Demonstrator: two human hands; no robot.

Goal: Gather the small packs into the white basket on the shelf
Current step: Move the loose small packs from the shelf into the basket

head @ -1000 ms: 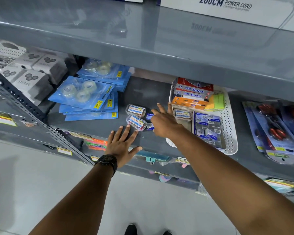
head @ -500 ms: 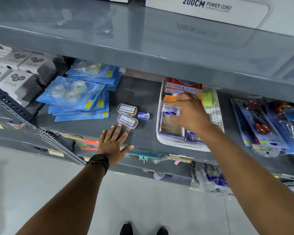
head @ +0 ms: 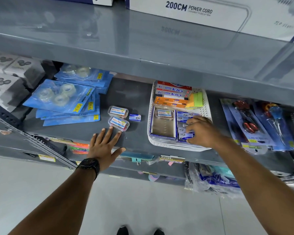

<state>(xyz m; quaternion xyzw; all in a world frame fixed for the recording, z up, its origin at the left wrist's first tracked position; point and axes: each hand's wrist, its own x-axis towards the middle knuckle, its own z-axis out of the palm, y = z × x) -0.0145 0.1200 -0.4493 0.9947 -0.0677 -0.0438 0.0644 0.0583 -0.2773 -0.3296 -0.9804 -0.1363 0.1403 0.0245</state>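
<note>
The white basket [head: 170, 147] sits on the grey shelf [head: 129, 92], right of middle. It holds a clear small pack [head: 164, 113] and several small blue packs [head: 183, 115]. My right hand [head: 202, 131] reaches into its front right corner, fingers curled on a small blue pack [head: 185, 135] among the others. Left of the basket, two clear small packs [head: 117, 111] [head: 118, 123] and one loose blue pack [head: 135, 117] lie on the shelf. My left hand [head: 103, 145] rests flat with its fingers spread, fingertips at the nearer clear pack.
Softek boxes [head: 173, 90] and sticky notes [head: 196, 100] fill the basket's back. Blue tape packs [head: 61, 97] are stacked to the left, grey boxes [head: 7, 82] beyond them. Scissor packs [head: 248, 122] lie to the right. An upper shelf [head: 143, 53] overhangs closely.
My right hand went from the loose packs to the basket with a small blue pack, then came down to the basket's front right. The left hand stayed flat on the shelf.
</note>
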